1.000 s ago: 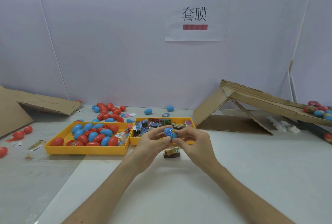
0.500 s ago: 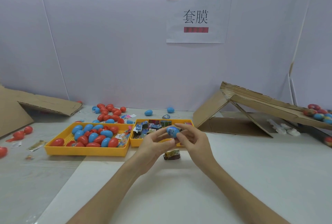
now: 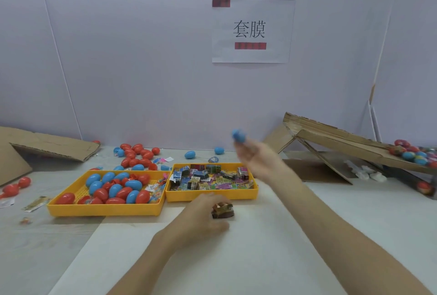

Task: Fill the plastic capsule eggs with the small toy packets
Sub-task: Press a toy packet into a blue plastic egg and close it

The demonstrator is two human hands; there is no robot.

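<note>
One blue egg (image 3: 238,135) is up in the air at the fingertips of your right hand (image 3: 256,158), raised over the far right corner of the packet tray (image 3: 212,196). It looks pinched there with the fingers curled in, though blur smears the whole hand. Your left hand (image 3: 201,215) is low on the table (image 3: 307,235), just in front of that tray, fingers and thumb curved either side of a single brownish packet (image 3: 223,210). Honestly can't tell if you've got a real grip on it or it's just lying between your fingers. That tray is heaped with folded colourful packets (image 3: 208,178). Right beside it on the left is the egg tray (image 3: 106,210), loaded with red and blue eggs (image 3: 118,188). More loose eggs (image 3: 138,152) lie behind the trays near the wall. Off to your right a cardboard ramp (image 3: 343,139) slopes down, with a bunch of patterned eggs (image 3: 416,156) at its low end. Flattened cardboard (image 3: 47,145) sits far left, and a paper sign (image 3: 253,30) hangs on the wall.
</note>
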